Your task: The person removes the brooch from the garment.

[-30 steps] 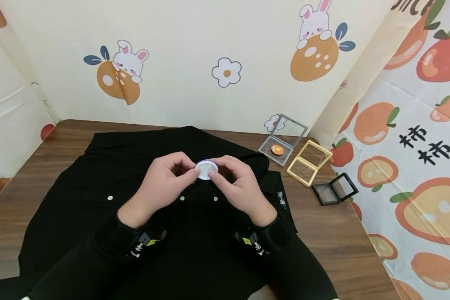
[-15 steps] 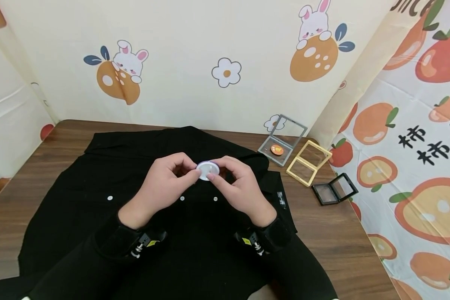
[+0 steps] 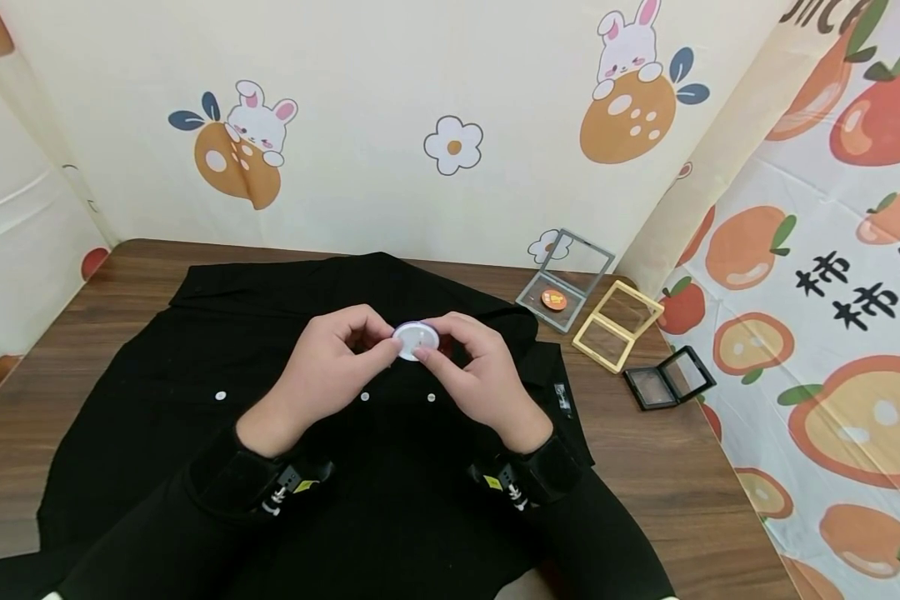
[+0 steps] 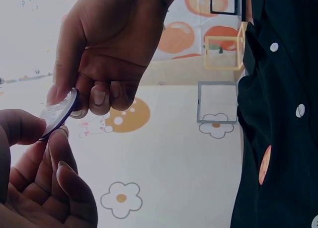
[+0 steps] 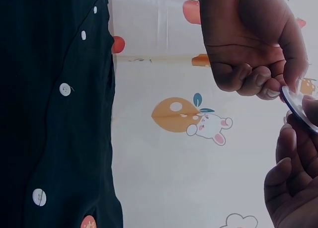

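Note:
A round pin badge, its pale back with a clasp turned upward and its rim dark purple, is held above a black buttoned shirt. My left hand pinches its left edge between thumb and fingers. On the right edge, the thumb and fingers of my right hand pinch it too, the thumb lying over the back. Both wrist views show the badge tilted between the two hands. In the left wrist view, a small orange disc sits on the shirt; the hands hide that spot in the head view.
Right of the shirt stand three opened square cases: grey with an orange badge inside, yellow and black. The wooden table meets patterned cloth walls at the back and sides.
The badge has shifted very slightly to the right between the fingers since a second ago. Both hands otherwise stay in place.

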`<state>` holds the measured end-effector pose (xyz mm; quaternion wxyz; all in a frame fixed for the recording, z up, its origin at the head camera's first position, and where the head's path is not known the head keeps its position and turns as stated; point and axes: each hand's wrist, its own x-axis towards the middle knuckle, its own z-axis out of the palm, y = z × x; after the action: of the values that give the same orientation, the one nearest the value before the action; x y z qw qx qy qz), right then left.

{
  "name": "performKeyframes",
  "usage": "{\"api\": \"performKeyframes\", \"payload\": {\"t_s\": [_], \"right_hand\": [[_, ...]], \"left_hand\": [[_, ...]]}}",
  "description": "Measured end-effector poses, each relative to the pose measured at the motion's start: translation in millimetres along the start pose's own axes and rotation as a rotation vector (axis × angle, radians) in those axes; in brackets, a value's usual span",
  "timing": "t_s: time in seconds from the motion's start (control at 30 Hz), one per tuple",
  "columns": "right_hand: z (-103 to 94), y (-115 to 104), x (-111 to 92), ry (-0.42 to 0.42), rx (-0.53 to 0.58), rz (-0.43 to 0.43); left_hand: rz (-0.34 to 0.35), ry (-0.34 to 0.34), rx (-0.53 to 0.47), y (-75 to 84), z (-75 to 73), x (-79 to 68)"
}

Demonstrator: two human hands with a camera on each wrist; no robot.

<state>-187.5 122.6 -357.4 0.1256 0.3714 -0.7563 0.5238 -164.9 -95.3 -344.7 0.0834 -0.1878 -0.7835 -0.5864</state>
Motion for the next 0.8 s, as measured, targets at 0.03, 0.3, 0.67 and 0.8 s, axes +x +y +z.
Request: {"api": "performKeyframes", "payload": {"t_s": [0.03, 0.3, 0.67, 0.8], "right_hand": [[0.1, -0.1, -0.1, 0.002, 0.002, 0.001], [0.9, 0.1, -0.8, 0.006, 0.061, 0.048], [1.7, -0.5, -1.4, -0.007, 0.169, 0.122], [1.5, -1.4, -1.1, -0.009, 0.184, 0.134]], "left_hand": [[0.002, -0.001, 0.001, 0.1, 0.1, -0.1], [0.022, -0.007, 0.012, 0.7, 0.7, -0.2], [0.036, -0.010, 0.009, 0.2, 2.2, -1.1], [0.037, -0.012, 0.011, 1.3, 2.5, -1.2]]}}
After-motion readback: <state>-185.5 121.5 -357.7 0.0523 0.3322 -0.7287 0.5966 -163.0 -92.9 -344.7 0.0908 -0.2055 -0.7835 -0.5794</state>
